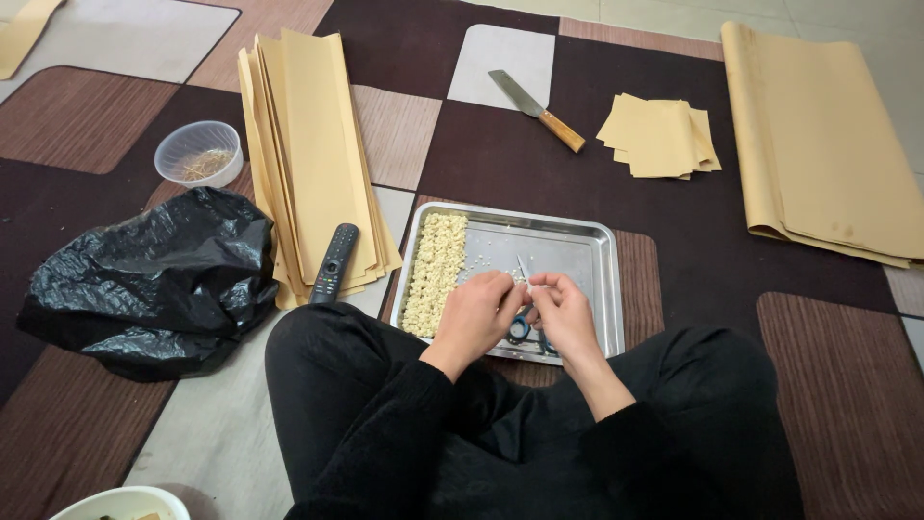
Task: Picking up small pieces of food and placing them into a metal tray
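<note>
Seated person, both hands over near edge of steel tray (577, 241) on patterned carpet (674, 221). Left hand (474, 316) and right hand (563, 313) pinch a small pale piece (525, 279) between curled fingertips. Blue-handled scissors (520, 329) lie beneath them. Pale pieces (435, 272) packed in rows at tray's left. Remote (333, 262) left, knife (535, 110) far.

Soft, even indoor light falling from above, glare glinting off the steel tray (577, 252) and black plastic bag (154, 279), shadows staying faint, focus holding sharp, edges bending slightly.
</note>
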